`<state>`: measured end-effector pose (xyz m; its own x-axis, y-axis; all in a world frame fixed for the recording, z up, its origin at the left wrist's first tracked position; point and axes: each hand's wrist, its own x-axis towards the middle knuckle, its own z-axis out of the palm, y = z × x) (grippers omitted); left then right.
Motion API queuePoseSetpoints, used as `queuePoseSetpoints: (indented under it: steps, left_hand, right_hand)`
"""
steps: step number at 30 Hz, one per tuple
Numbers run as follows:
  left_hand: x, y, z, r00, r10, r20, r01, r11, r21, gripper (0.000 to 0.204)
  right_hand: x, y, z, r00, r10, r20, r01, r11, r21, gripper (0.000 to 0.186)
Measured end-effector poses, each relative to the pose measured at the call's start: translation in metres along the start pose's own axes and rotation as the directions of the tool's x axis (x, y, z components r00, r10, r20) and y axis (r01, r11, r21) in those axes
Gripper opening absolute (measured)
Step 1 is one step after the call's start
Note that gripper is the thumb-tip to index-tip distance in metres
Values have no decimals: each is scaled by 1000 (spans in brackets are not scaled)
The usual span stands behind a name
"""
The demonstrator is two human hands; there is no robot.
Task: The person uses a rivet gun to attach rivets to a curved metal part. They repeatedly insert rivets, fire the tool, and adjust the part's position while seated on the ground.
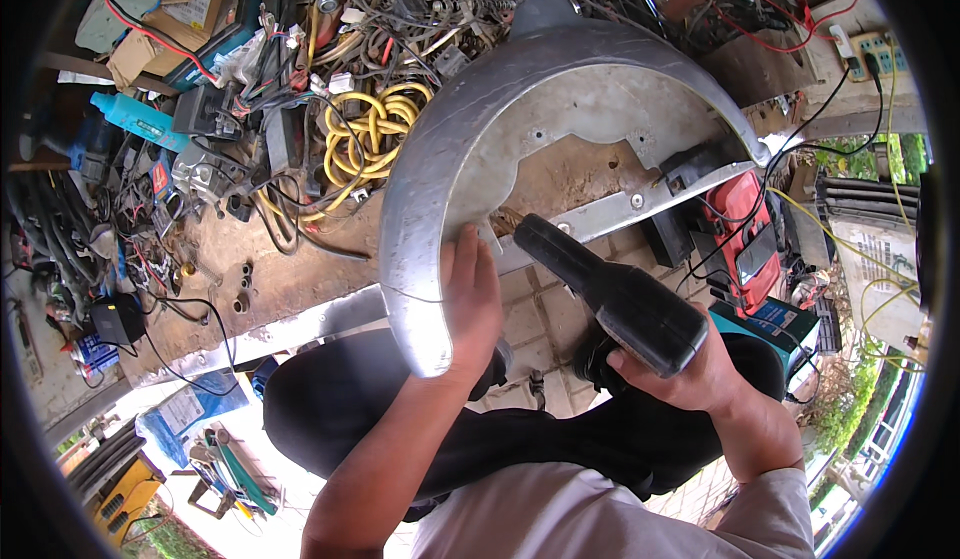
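A large curved grey metal fender [413, 199] arches over the front of the workbench, its scuffed outer face up and its left end hanging past the bench edge. My left hand [473, 304] grips the inner side of that left end, fingers pointing up along it; the thumb is hidden. In my right hand [690, 374] is a black handheld tool [645, 314] with a narrow neck and a broad, boxy end. Its neck points up and left toward the fender's open middle without touching my left hand. What kind of tool it is cannot be made out.
Tangled wires [420, 24] crowd the back of the wooden workbench [300, 284], with a coiled yellow hose [372, 134] nearer me. A teal bottle [138, 119] lies at left. On the right are a red case [742, 234], a teal box [775, 329] and hanging cables.
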<state>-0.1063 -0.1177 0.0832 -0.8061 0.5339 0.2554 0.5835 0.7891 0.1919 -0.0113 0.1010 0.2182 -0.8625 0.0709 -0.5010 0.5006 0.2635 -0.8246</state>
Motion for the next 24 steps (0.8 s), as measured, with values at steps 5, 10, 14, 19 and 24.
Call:
queuePoseSetpoints:
  steps: [5,10,14,19,24]
  left_hand:
    - [0,0,-4,997,80,-20,-79,996,28,19]
    - [-2,-1,1,994,77,-77,-74,997,37,18]
    - [-3,1,2,999,28,-39,-25,998,63,19]
    - [-8,-1,1,998,52,-23,-51,997,62,21]
    - [-8,-4,17,989,-115,-91,106,990,-93,22]
  right_hand:
    - [-1,-1,2,1000,-29,-12,30,998,56,38]
    - [-2,-13,14,999,-17,-36,23,984,175,30]
    - [-5,-25,27,999,-39,-35,43,989,139,27]
    - [-7,-32,38,995,-49,-86,56,996,76,27]
    - [-10,-30,44,991,-71,-111,82,992,100,30]
